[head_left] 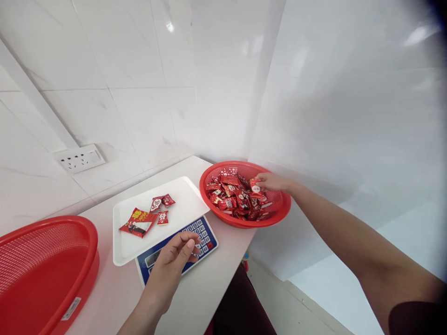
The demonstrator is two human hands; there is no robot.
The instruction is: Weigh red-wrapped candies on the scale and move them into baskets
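My right hand (268,181) reaches over a red plastic basket (282,204) and pinches a small red candy packet (255,187) near its far side. Many red wrapped candies (232,191) lie heaped in that basket. Above the keypad of a blue and white digital scale (206,228) hovers my left hand (176,253), loosely curled and holding nothing. On the scale a white tray (185,197) carries a large red packet (138,222) with yellow print and a few smaller packets (162,217). Part of the scale's display is hidden by my left hand.
A second red basket (92,237) stands at the left, its visible inside showing no candies. The white table (199,298) ends in a corner against tiled walls. A power socket (79,159) is on the left wall. Below the table's right edge is the floor (279,298).
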